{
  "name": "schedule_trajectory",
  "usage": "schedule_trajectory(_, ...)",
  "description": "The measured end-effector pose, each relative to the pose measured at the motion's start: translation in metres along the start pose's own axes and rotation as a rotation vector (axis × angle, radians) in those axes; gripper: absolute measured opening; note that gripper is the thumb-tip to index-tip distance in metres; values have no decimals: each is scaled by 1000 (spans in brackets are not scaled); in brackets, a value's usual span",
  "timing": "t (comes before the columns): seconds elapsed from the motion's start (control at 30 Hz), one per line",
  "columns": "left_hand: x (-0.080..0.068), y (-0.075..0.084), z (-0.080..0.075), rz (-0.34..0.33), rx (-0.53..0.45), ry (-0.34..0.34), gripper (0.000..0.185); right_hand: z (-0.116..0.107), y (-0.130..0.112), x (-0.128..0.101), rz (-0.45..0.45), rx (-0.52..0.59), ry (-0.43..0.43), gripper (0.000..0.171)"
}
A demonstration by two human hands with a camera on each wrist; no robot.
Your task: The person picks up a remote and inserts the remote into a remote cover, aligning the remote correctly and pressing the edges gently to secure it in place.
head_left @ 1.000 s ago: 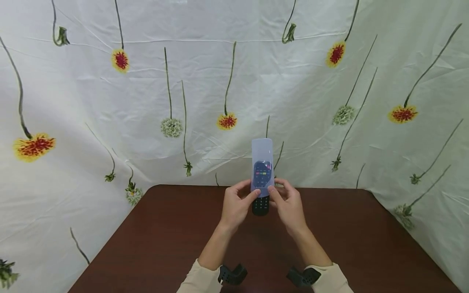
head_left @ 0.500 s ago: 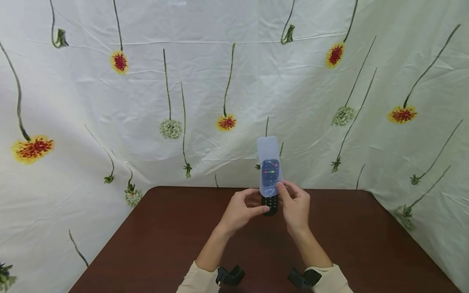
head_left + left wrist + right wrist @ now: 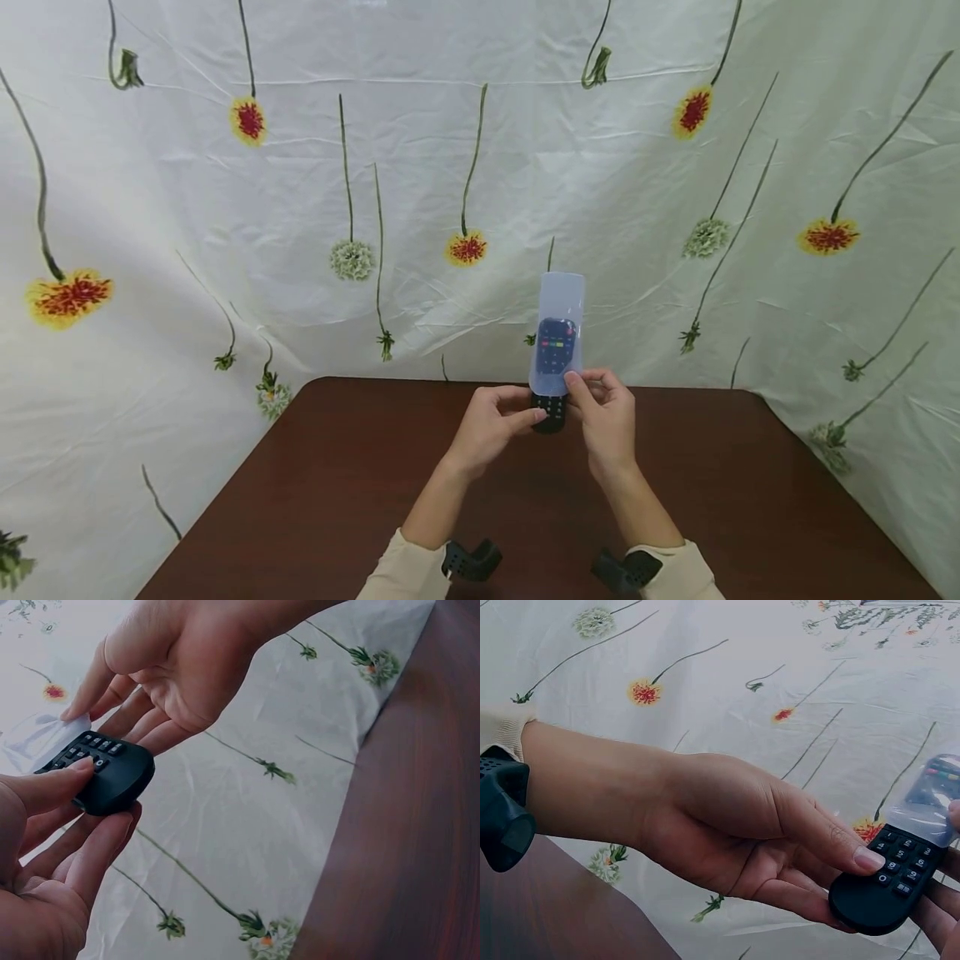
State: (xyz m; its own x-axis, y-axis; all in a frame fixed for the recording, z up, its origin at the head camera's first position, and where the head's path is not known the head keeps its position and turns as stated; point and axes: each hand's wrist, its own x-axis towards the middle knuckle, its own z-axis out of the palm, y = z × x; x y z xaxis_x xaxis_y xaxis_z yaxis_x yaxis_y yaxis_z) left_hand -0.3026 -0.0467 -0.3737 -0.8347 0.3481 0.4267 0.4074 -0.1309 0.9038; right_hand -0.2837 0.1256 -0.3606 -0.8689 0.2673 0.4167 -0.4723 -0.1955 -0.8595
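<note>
We hold a black remote control (image 3: 552, 392) upright above the far edge of the brown table (image 3: 337, 483), near the middle of the scene. A translucent bluish sleeve (image 3: 558, 333) covers its upper part, so that only the lower keypad end shows bare below the sleeve's rim. In the right wrist view the same remote control (image 3: 889, 885) lies with its rounded end toward us and the sleeve (image 3: 930, 799) over its far part.

Our left hand (image 3: 491, 429) grasps the bare lower end, with the thumb on the keypad and the fingers curled beneath it. Our right hand (image 3: 607, 421) pinches the sleeve's lower rim at its right side between thumb and forefinger.

Cream sleeves and black wrist mounts (image 3: 468, 560) show at the near edge. A white cloth with printed flowers (image 3: 465, 248) hangs behind the table and drapes down on both its sides.
</note>
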Motion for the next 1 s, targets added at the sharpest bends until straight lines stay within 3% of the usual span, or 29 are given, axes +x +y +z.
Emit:
schedule_trajectory(0.2, 0, 0, -2, 0, -9, 8, 30, 0, -2, 0, 38, 51, -37, 9)
schedule_trajectory(0.47, -1, 4, -6, -6, -21, -2, 30, 1, -4, 1, 92, 145, -75, 13)
schedule_trajectory(0.63, -1, 5, -7, -18, 9, 1, 28, 0, -3, 1, 112, 118, -75, 12)
schedule_trajectory(0.8, 0, 5, -10, -28, 27, -18, 32, -1, -2, 1, 67, 71, -71, 9)
schedule_trajectory(1.0, -4, 9, -18, 34, 87, 17, 39, 2, 0, 0, 2, -11, -27, 10)
